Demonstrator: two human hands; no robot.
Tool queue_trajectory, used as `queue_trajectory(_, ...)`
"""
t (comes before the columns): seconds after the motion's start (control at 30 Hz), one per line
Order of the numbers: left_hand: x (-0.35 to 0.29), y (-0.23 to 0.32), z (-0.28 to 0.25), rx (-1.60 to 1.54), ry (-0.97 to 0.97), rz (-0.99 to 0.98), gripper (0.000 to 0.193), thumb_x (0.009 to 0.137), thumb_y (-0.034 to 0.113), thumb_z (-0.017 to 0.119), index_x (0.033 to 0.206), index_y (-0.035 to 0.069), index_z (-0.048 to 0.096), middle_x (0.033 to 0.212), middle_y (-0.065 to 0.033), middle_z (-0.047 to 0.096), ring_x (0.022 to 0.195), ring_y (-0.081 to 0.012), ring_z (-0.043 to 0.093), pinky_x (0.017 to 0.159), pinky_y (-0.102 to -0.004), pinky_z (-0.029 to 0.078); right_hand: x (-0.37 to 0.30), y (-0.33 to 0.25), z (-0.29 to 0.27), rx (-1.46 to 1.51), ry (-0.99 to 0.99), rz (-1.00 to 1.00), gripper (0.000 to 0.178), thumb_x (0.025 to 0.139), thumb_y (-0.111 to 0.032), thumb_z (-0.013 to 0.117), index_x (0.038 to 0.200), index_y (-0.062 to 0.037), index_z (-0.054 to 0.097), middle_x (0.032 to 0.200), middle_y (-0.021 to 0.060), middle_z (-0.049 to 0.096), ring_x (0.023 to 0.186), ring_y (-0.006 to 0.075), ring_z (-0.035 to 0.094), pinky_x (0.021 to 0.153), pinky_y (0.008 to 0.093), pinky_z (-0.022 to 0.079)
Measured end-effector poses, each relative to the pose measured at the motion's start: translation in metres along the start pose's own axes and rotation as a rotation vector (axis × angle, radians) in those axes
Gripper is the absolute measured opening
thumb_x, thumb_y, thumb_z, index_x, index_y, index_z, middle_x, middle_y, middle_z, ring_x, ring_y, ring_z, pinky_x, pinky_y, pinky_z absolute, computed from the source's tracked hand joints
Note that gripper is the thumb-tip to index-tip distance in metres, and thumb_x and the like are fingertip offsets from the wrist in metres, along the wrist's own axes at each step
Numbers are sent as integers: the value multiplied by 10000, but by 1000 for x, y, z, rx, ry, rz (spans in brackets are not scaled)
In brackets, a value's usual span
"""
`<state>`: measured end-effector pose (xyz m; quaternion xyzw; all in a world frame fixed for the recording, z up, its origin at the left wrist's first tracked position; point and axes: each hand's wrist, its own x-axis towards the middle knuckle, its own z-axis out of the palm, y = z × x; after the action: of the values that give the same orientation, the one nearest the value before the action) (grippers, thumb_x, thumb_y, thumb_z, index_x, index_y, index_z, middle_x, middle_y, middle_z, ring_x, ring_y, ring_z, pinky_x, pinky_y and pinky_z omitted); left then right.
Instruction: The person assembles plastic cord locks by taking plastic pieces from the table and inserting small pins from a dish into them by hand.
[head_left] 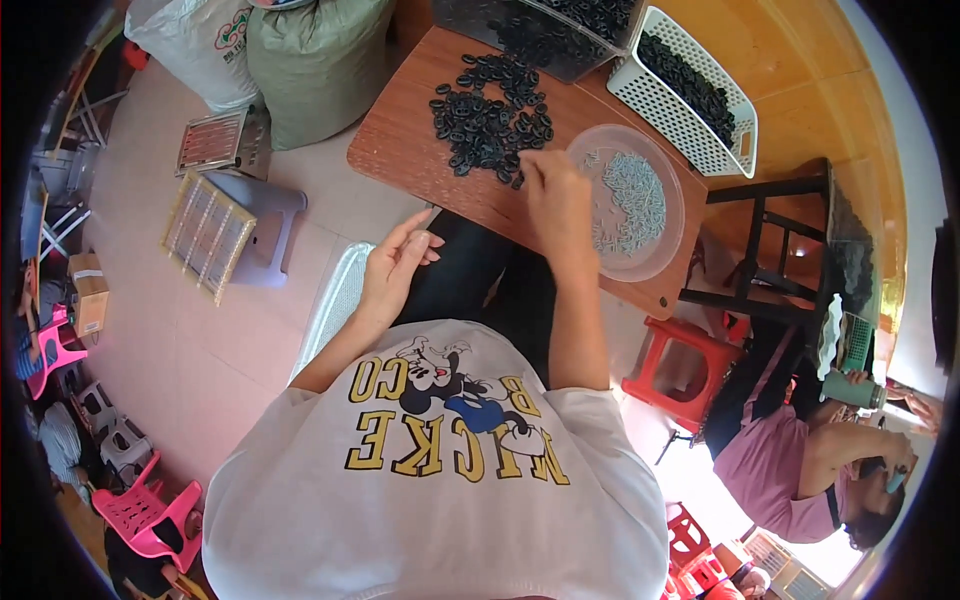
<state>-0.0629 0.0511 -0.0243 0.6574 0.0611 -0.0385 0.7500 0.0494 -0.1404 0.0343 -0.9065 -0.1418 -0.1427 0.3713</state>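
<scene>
A pile of small black oval ring-like parts (490, 115) lies on the brown wooden board (400, 150) ahead of me. My right hand (558, 200) is at the pile's right edge, thumb and forefinger pinched together over the black parts; what is between the fingertips is too small to tell. Just off the board's near edge, my left hand (395, 268) has its fingers curled, with a small greyish sliver showing at the fingertips. Right of my right hand sits a round clear plastic tray (672, 190) with many small silvery pins or screws (637, 200).
At the back stand a clear bin (600, 45) and a white perforated basket (742, 140), both with black parts. Sacks (315, 70) stand back left. A red stool (680, 370) and a black stool (770, 240) are at right; another person (790, 460) sits there.
</scene>
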Motion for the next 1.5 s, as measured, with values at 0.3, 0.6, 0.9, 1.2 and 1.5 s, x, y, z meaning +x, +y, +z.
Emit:
queue_trajectory(0.3, -3, -5, -13, 22, 10, -75, 330, 938, 216, 499, 1191, 12, 556, 914, -72, 633, 786, -95, 561, 748, -224, 459, -38, -2, 40, -111, -98, 79, 152, 814, -62, 598, 932, 27, 634, 898, 195, 584, 789, 357, 595, 688, 396, 478)
queue_trajectory(0.6, -11, -7, -15, 25, 20, -76, 315, 934, 205, 503, 1165, 4, 573, 892, -76, 641, 782, -108, 574, 747, -231, 464, -16, 7, 51, -248, 7, -10, 158, 781, -107, 648, 890, 7, 641, 851, 141, 557, 750, 323, 590, 664, 378, 482)
queue_trajectory(0.9, -8, -4, -13, 59, -8, -55, 303, 934, 202, 503, 1137, -5, 592, 885, -73, 646, 775, -102, 578, 740, -226, 463, -15, 10, 49, 8, 242, -157, 136, 779, -53, 652, 908, -9, 658, 831, 124, 603, 699, 248, 610, 609, 330, 479)
queue_trajectory(1.2, 30, 37, 30, 121, -87, 108, 223, 886, 105, 574, 1074, -1, 632, 918, -72, 642, 822, -111, 586, 732, -239, 463, -91, -9, -5, 814, 133, 498, 185, 821, -29, 624, 995, 33, 645, 775, 52, 635, 635, 71, 560, 586, 186, 433)
queue_trajectory(1.5, 114, 62, 132, 772, -571, 568, 121, 782, 21, 618, 893, -26, 630, 860, -128, 621, 786, -262, 616, 692, -319, 472, -199, 59, -2, 1435, 166, 891, 106, 855, -38, 575, 958, -13, 580, 961, 153, 662, 719, 136, 623, 674, 235, 493)
